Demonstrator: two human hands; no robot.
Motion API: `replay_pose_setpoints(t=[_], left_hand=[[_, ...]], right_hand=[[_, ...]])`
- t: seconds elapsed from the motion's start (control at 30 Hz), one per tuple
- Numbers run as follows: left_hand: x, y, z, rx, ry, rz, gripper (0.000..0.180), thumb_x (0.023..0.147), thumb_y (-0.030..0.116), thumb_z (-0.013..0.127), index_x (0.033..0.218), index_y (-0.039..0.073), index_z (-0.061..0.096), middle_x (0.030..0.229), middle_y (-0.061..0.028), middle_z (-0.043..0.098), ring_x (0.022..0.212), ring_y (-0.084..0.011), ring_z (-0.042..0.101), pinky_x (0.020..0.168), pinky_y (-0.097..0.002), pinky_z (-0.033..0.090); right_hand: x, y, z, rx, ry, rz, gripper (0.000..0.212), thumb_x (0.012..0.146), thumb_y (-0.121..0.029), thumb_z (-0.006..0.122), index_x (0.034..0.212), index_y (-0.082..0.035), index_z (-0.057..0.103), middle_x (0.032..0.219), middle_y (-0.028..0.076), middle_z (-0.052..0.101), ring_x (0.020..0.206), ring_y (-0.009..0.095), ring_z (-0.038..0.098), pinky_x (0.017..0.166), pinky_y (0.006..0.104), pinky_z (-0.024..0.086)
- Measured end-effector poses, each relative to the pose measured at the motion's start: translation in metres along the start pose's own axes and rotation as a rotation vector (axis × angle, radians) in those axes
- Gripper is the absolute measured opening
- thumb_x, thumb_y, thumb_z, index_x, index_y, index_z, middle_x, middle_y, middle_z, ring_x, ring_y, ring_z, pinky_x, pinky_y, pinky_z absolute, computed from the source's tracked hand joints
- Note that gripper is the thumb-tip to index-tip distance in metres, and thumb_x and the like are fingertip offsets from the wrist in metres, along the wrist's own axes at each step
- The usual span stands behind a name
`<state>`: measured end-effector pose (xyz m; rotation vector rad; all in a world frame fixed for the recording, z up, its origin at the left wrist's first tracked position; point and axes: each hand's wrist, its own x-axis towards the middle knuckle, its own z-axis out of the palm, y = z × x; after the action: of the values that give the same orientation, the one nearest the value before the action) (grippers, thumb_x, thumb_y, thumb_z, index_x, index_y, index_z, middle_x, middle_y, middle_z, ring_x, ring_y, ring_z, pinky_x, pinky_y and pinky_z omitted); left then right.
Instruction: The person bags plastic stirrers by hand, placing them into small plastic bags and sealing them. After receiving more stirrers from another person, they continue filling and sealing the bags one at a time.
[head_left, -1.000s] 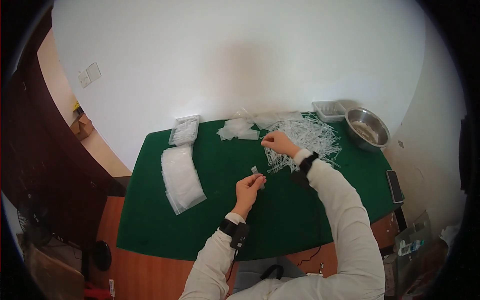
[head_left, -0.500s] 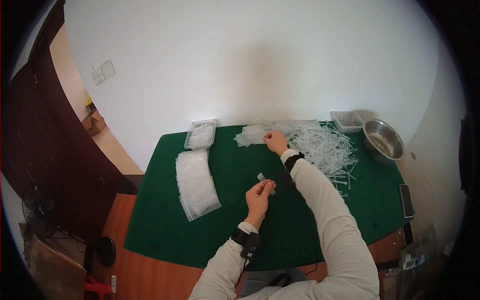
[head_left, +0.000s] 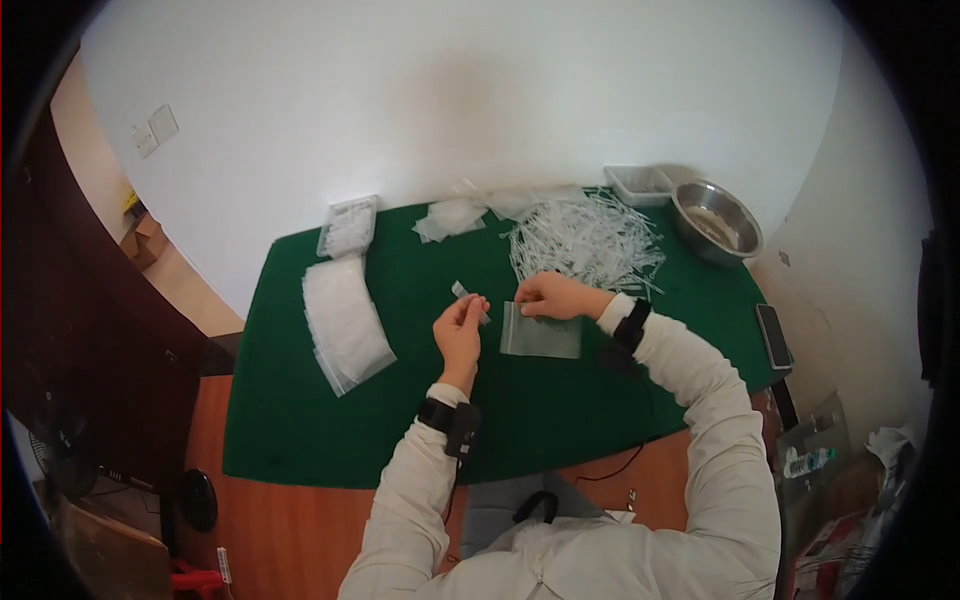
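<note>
Near the middle of the green table, my left hand pinches a narrow, translucent plastic piece; its exact kind is too small to make out. My right hand has its fingertips closed on the upper edge of a clear zip bag, just right of the left hand. Beyond the right hand spreads a big pile of thin clear plastic sticks, some with ring-like ends. To the left lies a fanned stack of clear zip bags.
Loose clear bags lie along the back edge. A white tray of small clear pieces stands back left. Another clear tray, a steel bowl and a phone line the right side. A white wall rises behind.
My right hand has come back from the loose bags toward me and now holds one zip bag. The left hand still pinches the plastic piece. The whole view has shifted.
</note>
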<state>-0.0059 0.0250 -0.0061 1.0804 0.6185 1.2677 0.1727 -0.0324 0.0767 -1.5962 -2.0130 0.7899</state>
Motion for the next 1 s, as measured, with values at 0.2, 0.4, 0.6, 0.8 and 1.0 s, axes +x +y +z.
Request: replay_pose_setpoints(t=[0.2, 0.4, 0.6, 0.8, 1.0], left_hand=[[-0.005, -0.001, 0.003, -0.018, -0.062, -0.066, 0.019, 0.082, 0.009, 0.057, 0.096, -0.005, 0.058, 0.088, -0.0103, 0.061, 0.079, -0.0162, 0.060, 0.071, -0.0262, 0.049], [-0.007, -0.003, -0.001, -0.011, -0.080, -0.072, 0.019, 0.082, 0.008, 0.057, 0.096, -0.005, 0.058, 0.088, -0.0108, 0.061, 0.079, -0.0171, 0.060, 0.071, -0.0268, 0.049], [-0.007, 0.002, 0.001, -0.035, -0.065, -0.070, 0.018, 0.082, 0.008, 0.057, 0.094, -0.006, 0.058, 0.085, -0.0089, 0.062, 0.075, -0.0138, 0.059, 0.067, -0.0234, 0.047], [-0.008, 0.006, 0.001, -0.085, -0.067, -0.106, 0.019, 0.083, 0.009, 0.057, 0.096, -0.004, 0.057, 0.089, -0.0101, 0.061, 0.080, -0.0156, 0.059, 0.071, -0.0259, 0.048], [-0.010, 0.008, 0.004, -0.225, -0.073, -0.216, 0.020, 0.085, 0.014, 0.055, 0.097, -0.002, 0.057, 0.095, -0.0099, 0.060, 0.087, -0.0177, 0.058, 0.077, -0.0293, 0.047]], right_hand=[[-0.023, 0.012, 0.036, -0.322, 0.443, -0.224, 0.042, 0.067, -0.030, 0.067, 0.095, 0.000, 0.055, 0.086, 0.014, 0.057, 0.085, 0.028, 0.052, 0.075, 0.0363, 0.042], [-0.019, -0.010, 0.078, -0.455, 0.463, 0.064, 0.079, 0.053, -0.045, 0.072, 0.111, 0.000, 0.046, 0.102, 0.015, 0.050, 0.098, 0.031, 0.045, 0.082, 0.0390, 0.037], [-0.009, 0.000, 0.087, -0.458, 0.521, 0.101, 0.085, 0.050, -0.046, 0.074, 0.116, -0.002, 0.042, 0.103, 0.014, 0.048, 0.101, 0.031, 0.043, 0.084, 0.0405, 0.035], [-0.012, 0.001, 0.084, -0.286, 0.607, 0.108, 0.081, 0.048, -0.038, 0.077, 0.114, -0.006, 0.041, 0.103, 0.012, 0.047, 0.098, 0.029, 0.042, 0.082, 0.0393, 0.033], [-0.014, -0.010, 0.082, -0.068, 0.653, -0.120, 0.079, 0.047, -0.030, 0.078, 0.113, -0.007, 0.041, 0.102, 0.011, 0.046, 0.096, 0.029, 0.044, 0.082, 0.0380, 0.034]])
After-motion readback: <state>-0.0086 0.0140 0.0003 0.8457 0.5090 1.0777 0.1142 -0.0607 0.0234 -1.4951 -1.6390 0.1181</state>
